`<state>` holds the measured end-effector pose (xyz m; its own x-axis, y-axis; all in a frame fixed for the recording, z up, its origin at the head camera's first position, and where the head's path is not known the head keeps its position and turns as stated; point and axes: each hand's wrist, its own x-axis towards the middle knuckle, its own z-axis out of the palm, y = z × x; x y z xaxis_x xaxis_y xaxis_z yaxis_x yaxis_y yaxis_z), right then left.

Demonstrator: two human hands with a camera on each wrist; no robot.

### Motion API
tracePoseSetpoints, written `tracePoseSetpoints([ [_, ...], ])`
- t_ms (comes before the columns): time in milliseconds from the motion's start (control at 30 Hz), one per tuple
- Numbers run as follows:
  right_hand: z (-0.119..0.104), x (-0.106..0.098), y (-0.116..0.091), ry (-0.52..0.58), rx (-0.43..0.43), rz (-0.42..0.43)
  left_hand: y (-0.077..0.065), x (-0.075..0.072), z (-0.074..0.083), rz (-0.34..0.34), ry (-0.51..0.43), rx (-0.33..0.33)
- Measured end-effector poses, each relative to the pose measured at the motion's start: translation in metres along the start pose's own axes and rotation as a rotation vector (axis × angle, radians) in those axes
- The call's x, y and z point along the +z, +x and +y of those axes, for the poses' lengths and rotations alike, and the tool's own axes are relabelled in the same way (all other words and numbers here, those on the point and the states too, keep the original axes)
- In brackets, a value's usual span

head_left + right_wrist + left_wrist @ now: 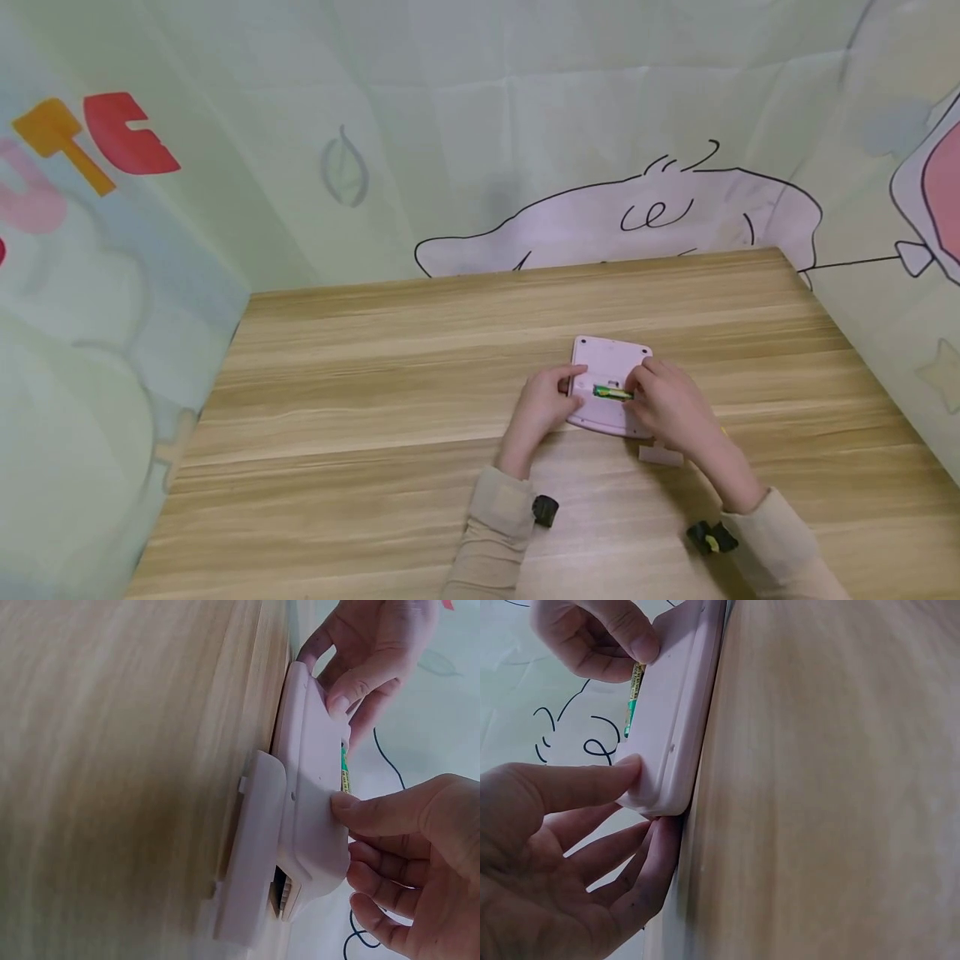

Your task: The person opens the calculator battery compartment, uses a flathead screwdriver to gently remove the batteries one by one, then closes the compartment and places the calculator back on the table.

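Note:
A pink calculator [613,360] lies back up on the table, a slot showing in its middle. In that slot sits a green and yellow AAA-type battery [611,392]. My left hand [546,402] grips the calculator's left edge, thumb on the back and fingers beneath, as the left wrist view shows. My right hand [671,408] has its thumb and curled fingers at the battery's right end, pinching there; the fingertips partly hide that end. Just below the calculator lies a loose pink battery cover [251,847] with small tabs.
The wood-grain table [360,433] carries all this and ends at a printed cloth wall [465,125] behind. A black wrist strap [545,511] is by the left cuff, another black strap [711,537] by the right. Something small and yellow [724,431] peeks out beside the right wrist.

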<state>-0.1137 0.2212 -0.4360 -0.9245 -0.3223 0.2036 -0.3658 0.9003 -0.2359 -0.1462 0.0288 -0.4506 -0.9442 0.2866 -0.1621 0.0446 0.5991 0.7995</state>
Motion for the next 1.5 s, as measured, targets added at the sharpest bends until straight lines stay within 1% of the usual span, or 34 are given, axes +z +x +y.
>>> tracePoseSetpoints([
  [133, 0.0, -0.001, 0.002, 0.001, 0.002, -0.001, 0.001, -0.001, 0.0, 0.001, 0.003, 0.007],
  [367, 0.001, -0.004, 0.005, 0.038, 0.014, -0.042, 0.001, -0.001, -0.001, 0.003, 0.007, 0.009],
  [467, 0.001, -0.005, 0.006, 0.031, 0.001, -0.05, 0.001, 0.0, -0.001, 0.007, 0.009, 0.015],
  [700, 0.001, -0.005, 0.007, -0.026, -0.045, -0.049, 0.002, 0.0, -0.001, 0.012, 0.004, 0.015],
  [800, 0.002, -0.006, 0.007, -0.021, -0.062, -0.058, 0.002, 0.001, -0.001, 0.012, 0.006, 0.019],
  [1067, 0.01, -0.008, 0.012, 0.035, -0.09, -0.104, 0.002, 0.002, -0.002, 0.014, 0.006, 0.03],
  [1200, 0.01, -0.008, 0.011, 0.025, -0.103, -0.087, 0.002, 0.001, -0.001, 0.016, 0.002, 0.028],
  [1300, 0.009, -0.007, 0.01, 0.001, -0.13, -0.052, 0.002, 0.001, -0.001, 0.016, -0.006, 0.026],
  [1400, 0.006, -0.005, 0.01, -0.058, -0.175, 0.002, 0.002, 0.002, -0.001, 0.017, -0.009, 0.026],
  [1500, 0.001, -0.005, 0.009, -0.152, -0.211, 0.035, 0.002, 0.002, -0.001, 0.018, -0.009, 0.022],
])
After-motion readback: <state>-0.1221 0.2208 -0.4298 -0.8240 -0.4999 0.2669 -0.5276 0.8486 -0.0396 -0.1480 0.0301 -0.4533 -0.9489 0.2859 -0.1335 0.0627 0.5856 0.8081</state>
